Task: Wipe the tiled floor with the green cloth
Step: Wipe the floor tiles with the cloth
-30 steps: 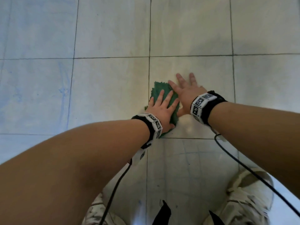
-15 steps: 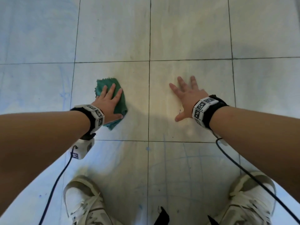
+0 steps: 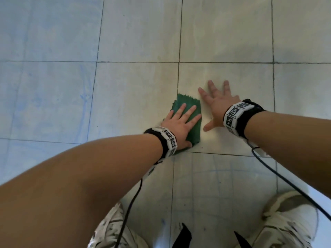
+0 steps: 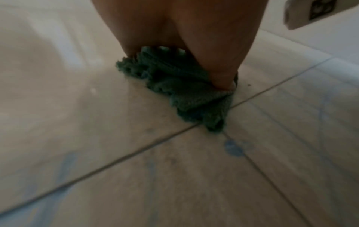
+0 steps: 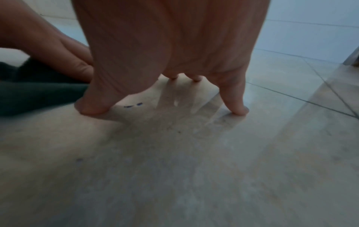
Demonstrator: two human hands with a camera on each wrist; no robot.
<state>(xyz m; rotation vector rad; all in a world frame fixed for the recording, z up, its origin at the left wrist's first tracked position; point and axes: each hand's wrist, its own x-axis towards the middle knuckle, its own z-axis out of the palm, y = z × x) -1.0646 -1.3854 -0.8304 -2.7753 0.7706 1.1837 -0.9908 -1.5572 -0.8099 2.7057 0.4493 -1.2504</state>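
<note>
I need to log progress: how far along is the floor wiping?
Done: nothing provable, though the pale tile by the right hand looks clean. In hand: the left hand presses flat on the crumpled green cloth; the right braces on bare tile. Left: blue smudges near the grout and elsewhere.

The tiled floor (image 3: 136,90) looked glossy and smooth, mirroring the fingers in the right wrist view, with faint blue smears and dark grout lines. The green cloth (image 3: 192,111) was soft, nubbly fabric, matt, with a frayed, ruffled edge
</note>
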